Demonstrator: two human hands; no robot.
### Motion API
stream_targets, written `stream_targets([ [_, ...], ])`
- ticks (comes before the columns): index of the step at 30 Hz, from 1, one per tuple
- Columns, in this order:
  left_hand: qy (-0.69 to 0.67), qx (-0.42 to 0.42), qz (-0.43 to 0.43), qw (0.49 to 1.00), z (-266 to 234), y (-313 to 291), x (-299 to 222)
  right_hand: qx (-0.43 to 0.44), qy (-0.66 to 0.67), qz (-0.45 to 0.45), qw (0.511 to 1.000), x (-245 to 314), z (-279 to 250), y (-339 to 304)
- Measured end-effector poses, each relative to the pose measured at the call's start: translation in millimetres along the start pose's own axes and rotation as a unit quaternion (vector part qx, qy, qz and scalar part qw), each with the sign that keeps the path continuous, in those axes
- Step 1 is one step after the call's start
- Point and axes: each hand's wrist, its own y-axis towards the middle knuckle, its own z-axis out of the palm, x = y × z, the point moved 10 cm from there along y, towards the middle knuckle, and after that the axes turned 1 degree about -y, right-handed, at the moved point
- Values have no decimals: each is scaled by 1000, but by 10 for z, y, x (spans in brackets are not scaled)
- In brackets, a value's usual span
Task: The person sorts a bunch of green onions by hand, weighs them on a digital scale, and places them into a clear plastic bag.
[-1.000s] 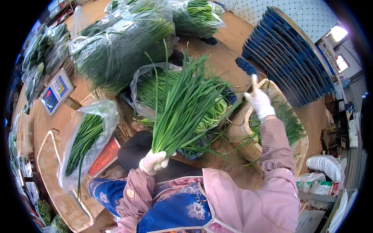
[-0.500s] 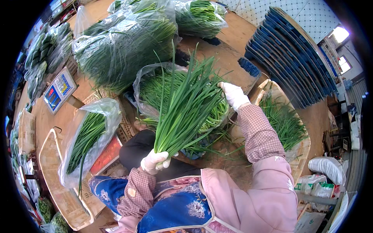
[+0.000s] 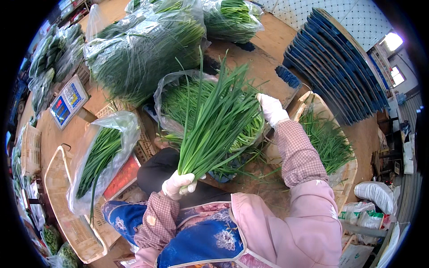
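Observation:
My left hand (image 3: 179, 185), in a white glove, is wrapped round the pale stem ends of a fanned bunch of garlic chives (image 3: 210, 129). The leaves spread up and away from me. At the right side of their tips is my gloved right hand (image 3: 271, 110), its fingers pinched together; what lies between them is too small to make out. Beneath the bunch, more chives (image 3: 176, 102) lie in an open clear plastic bag (image 3: 161, 91), partly hidden by the leaves.
At left, a bag of chives (image 3: 100, 158) rests over a red-topped scale (image 3: 123, 176) beside a yellowish crate (image 3: 58, 187); the scale's display (image 3: 69, 102) stands behind. Large bagged chive bundles (image 3: 143, 58) lie ahead. At right are a crate of loose chives (image 3: 324, 143) and stacked blue boards (image 3: 333, 67).
My right hand has shifted slightly right, a little away from the leaf tips. The left hand keeps its hold on the bunch, almost unmoved.

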Motion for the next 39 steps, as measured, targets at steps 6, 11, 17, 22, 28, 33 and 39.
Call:
stream_targets([
  [6, 49, -88, -1, 995, -28, 75, -31, -27, -92, 81, 992, -168, -69, -9],
  [11, 34, -57, -17, 998, -33, -1, 7, -147, 16, 311, 939, -1337, -631, -368],
  [17, -32, -75, 31, 996, 2, -1, -65, 2, -248, 441, 863, -3178, -1201, -1730],
  [22, -118, -11, 57, 991, -26, -100, -66, -42, -23, 643, 764, -3871, -1141, -2787],
  [28, -127, 5, 75, 989, -51, -129, -104, -114, 208, 404, 883, -1416, -1053, -1374],
  [33, -128, -9, 81, 988, -63, -113, -109, 55, 107, 190, 974, -408, -244, -424],
  [39, -122, -25, 85, 989, -102, -143, -109, -77, 206, 65, 973, 341, -526, -319],
])
